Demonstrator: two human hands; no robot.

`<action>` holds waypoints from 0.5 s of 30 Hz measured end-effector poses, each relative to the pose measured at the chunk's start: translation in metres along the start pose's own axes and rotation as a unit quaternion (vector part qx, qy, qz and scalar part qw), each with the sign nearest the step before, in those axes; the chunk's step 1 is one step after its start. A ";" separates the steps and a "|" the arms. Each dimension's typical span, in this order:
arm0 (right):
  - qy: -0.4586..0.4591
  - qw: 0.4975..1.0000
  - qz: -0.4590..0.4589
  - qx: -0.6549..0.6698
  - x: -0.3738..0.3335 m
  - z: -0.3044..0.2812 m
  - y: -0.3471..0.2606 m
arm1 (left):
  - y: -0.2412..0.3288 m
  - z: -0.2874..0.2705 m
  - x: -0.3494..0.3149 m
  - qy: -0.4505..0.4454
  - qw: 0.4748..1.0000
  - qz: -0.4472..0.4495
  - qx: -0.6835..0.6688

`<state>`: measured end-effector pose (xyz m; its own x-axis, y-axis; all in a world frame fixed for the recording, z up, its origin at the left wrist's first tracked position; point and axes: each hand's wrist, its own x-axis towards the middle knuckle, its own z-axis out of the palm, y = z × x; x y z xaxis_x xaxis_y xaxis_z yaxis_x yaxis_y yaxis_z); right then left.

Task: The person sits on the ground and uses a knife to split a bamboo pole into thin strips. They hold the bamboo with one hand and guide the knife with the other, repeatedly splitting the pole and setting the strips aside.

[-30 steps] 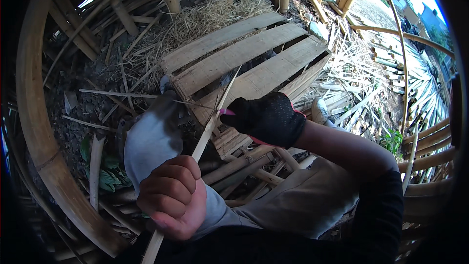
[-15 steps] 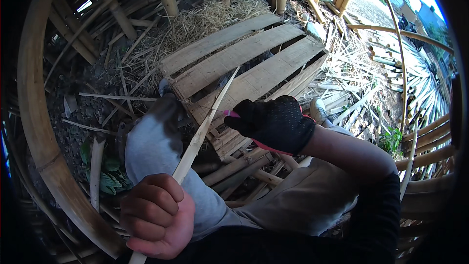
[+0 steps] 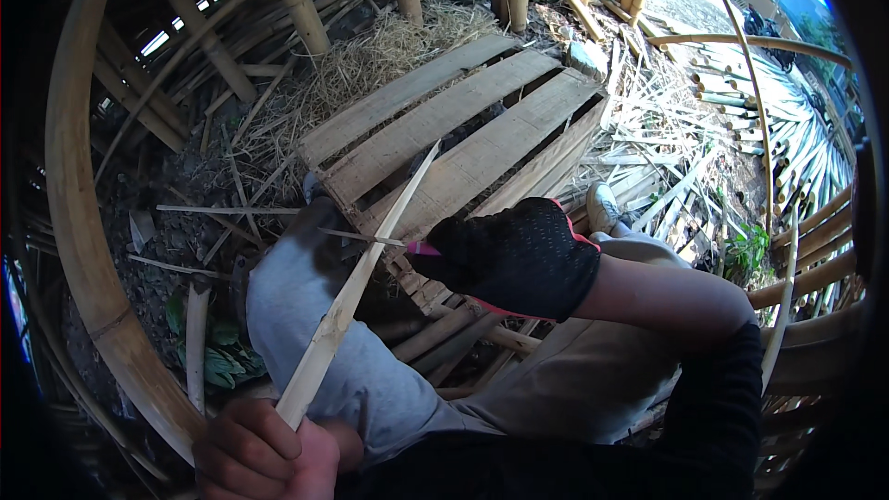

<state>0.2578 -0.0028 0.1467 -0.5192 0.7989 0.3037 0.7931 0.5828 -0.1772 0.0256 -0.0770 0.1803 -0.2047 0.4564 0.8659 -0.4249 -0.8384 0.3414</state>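
Observation:
My bare left hand (image 3: 264,454), at the lower left, is closed round the lower end of a long pale bamboo strip (image 3: 324,347). The strip slants up and away to a narrow tip over a slatted wooden crate (image 3: 491,150). My right hand, in a black glove (image 3: 519,257) with red edging, grips a knife (image 3: 423,248). Only a bit of its pink handle shows beyond the fingers. The thin blade points left and lies across the strip's upper half; whether it cuts into the wood I cannot tell.
My knees in grey trousers (image 3: 319,306) flank the crate's near side. Curved bamboo poles (image 3: 83,222) rise at the left. Dry straw (image 3: 370,74) is heaped behind the crate. Bamboo offcuts (image 3: 639,153) litter the ground at the right, near stacked poles (image 3: 806,139).
My left hand has moved down and left with the strip. My right hand and knife have come slightly lower and nearer, and more of the blade shows.

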 end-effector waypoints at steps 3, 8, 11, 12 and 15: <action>0.017 1.000 0.010 -0.006 -0.004 0.000 0.003 | 0.000 0.007 -0.001 0.005 1.000 0.005 0.003; 0.057 0.998 0.032 0.000 -0.006 -0.010 0.006 | 0.017 0.017 0.000 -0.032 0.999 0.001 -0.033; 0.065 0.997 0.042 0.007 -0.006 -0.007 0.014 | 0.004 0.025 -0.004 -0.018 0.999 0.008 -0.037; 0.043 0.997 0.065 0.005 -0.006 -0.005 0.017 | -0.004 0.027 -0.008 -0.005 0.999 0.012 -0.030; -0.001 0.995 0.104 0.002 -0.007 0.006 0.030 | -0.024 0.024 -0.017 0.004 0.999 0.016 0.035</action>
<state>0.2835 0.0106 0.1340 -0.3443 0.9026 0.2583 0.8824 0.4051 -0.2394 0.0606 -0.0721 0.1668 -0.2250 0.4304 0.8741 -0.3546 -0.8718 0.3380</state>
